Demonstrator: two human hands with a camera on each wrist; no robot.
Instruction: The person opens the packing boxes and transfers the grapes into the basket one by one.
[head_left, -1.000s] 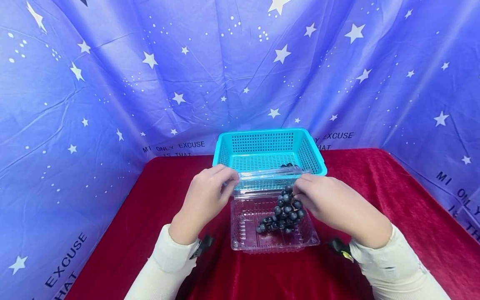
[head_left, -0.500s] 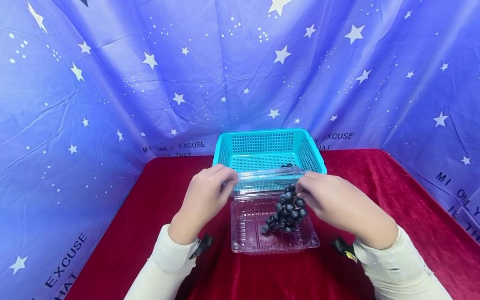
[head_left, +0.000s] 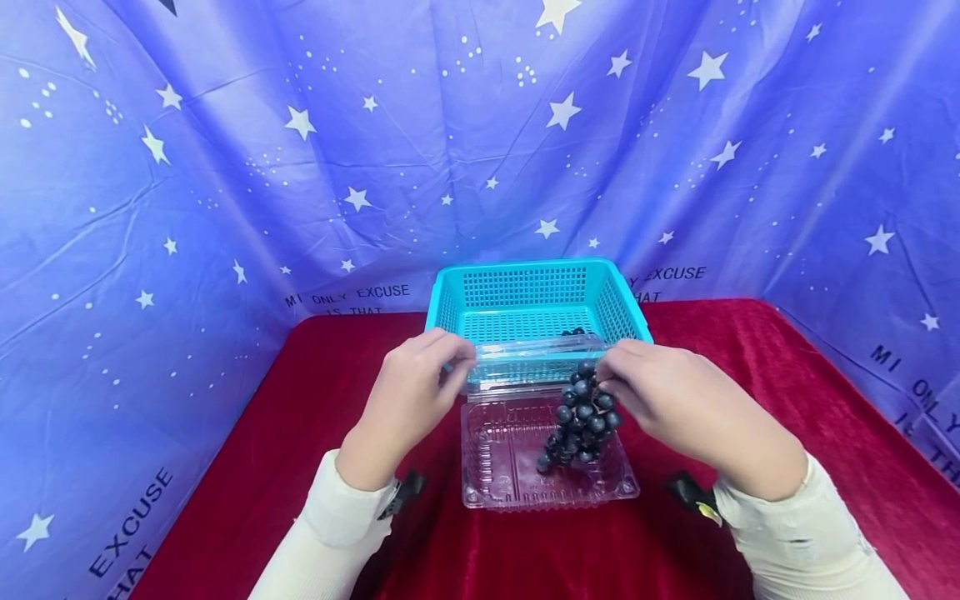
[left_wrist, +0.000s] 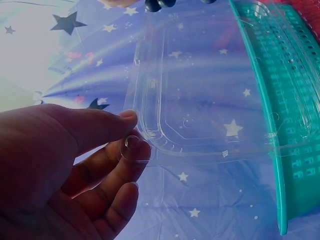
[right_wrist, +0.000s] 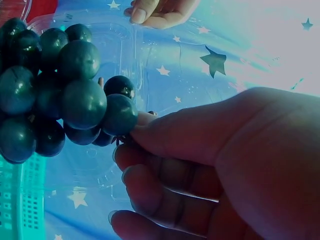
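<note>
My right hand [head_left: 667,400] pinches the stem end of a bunch of dark grapes [head_left: 588,412], as the right wrist view shows up close. The bunch hangs over the right half of a clear plastic clamshell box [head_left: 495,458], its lower tip slanting left. Between thumb and forefinger, my left hand [head_left: 412,396] pinches a corner of the box's raised lid [left_wrist: 195,120]. That lid stands tilted up at the back of the box, and the blue-green basket shows through it.
Behind the lid stands a turquoise plastic basket [head_left: 525,283], with a few dark grapes [head_left: 576,332] at its right front corner. A red velvet cloth [head_left: 360,367] covers the table. Blue star-printed curtains [head_left: 450,133] hang around the back and sides.
My right hand has shifted slightly right with the grapes, and the bunch now hangs steeper over the box's right side. The left hand and lid have stayed in place.
</note>
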